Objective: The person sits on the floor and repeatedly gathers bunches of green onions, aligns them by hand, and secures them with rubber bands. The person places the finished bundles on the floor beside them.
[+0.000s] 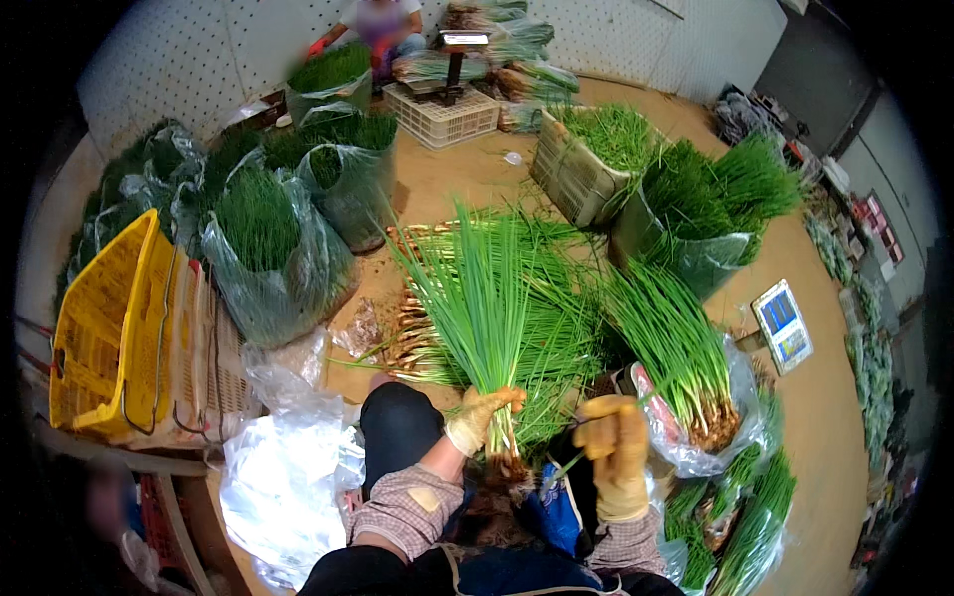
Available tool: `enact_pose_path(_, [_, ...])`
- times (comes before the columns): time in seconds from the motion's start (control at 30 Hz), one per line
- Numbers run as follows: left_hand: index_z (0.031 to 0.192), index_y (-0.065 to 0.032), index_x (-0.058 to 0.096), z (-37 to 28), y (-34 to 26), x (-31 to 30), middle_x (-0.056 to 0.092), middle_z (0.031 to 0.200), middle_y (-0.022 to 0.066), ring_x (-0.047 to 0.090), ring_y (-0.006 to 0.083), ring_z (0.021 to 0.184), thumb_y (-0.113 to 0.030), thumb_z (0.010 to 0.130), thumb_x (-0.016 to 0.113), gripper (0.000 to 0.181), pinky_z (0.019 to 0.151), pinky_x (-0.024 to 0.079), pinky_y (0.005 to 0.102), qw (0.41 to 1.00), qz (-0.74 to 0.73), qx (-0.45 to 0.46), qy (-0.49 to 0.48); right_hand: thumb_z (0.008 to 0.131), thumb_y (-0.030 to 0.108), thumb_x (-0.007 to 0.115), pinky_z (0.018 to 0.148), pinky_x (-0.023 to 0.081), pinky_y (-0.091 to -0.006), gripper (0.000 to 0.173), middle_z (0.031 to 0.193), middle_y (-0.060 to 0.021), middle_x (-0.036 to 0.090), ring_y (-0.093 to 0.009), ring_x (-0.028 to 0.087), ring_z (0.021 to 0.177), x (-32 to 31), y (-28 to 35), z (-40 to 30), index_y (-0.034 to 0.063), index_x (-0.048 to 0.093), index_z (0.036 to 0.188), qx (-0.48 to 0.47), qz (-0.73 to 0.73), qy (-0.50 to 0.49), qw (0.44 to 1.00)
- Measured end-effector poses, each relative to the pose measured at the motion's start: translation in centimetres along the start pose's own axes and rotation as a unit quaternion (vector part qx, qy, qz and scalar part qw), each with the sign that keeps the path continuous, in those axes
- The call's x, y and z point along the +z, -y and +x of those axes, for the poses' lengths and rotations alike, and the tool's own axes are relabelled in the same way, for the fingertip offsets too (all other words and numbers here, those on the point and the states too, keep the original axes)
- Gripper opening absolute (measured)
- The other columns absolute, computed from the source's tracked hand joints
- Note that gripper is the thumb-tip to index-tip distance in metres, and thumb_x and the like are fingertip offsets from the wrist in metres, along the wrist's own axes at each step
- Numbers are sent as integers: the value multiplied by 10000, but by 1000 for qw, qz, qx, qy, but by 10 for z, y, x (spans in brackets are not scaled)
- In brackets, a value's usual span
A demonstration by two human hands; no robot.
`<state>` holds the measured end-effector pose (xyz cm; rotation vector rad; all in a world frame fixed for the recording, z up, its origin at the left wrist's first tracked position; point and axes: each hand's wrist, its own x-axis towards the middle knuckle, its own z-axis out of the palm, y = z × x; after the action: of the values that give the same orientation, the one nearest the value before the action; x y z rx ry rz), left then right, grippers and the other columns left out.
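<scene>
My gloved left hand [484,419] grips an upright bunch of garlic chives [477,320] near its base, above the white stems and brown roots. To the right, my gloved right hand [615,447] is raised with fingers curled, and a thin green leaf [570,466] shows at its fingertips. Behind the held bunch, a wide heap of chives [555,328] lies on the floor, many roots pointing left. Just beyond my right hand, another bunch [682,357] rests on a clear plastic bag [697,465], beside a scale display [781,326].
Clear bags of chives [279,287] and a yellow crate [104,335] stand left, near plastic sheets [287,477]. At right are a beige crate [570,171] and a filled bag [686,257]. A scale [455,71] sits on a white crate [443,119]; a person [380,30] is behind.
</scene>
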<state>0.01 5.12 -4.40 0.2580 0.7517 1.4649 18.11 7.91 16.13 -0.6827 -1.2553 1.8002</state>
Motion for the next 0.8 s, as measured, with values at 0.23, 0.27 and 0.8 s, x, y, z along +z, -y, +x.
enact_pose_path(0.23, [1007,14,582,1,-8,49,649,845,107,628,171,706,-66,826,661,213,600,527,272,988,128,88,-6,839,156,625,951,391,-337,685,1195,-187,541,-296,535,1066,-154,-56,82,-28,268,1394,-70,-582,-88,805])
enact_pose_path(0.27, [1005,13,581,-5,-15,38,651,851,109,630,173,705,-67,831,655,206,601,529,271,981,165,100,-19,823,119,632,953,392,-347,701,1221,-202,521,-313,522,1087,-133,-50,94,-12,261,1403,-136,-568,-57,810])
enact_pose_path(0.8, [1012,1,534,-19,8,36,642,865,105,616,174,704,-61,809,678,256,641,517,280,975,205,47,68,799,59,530,585,495,-388,410,717,-56,601,-270,611,696,61,97,233,134,536,1202,-354,-868,80,339])
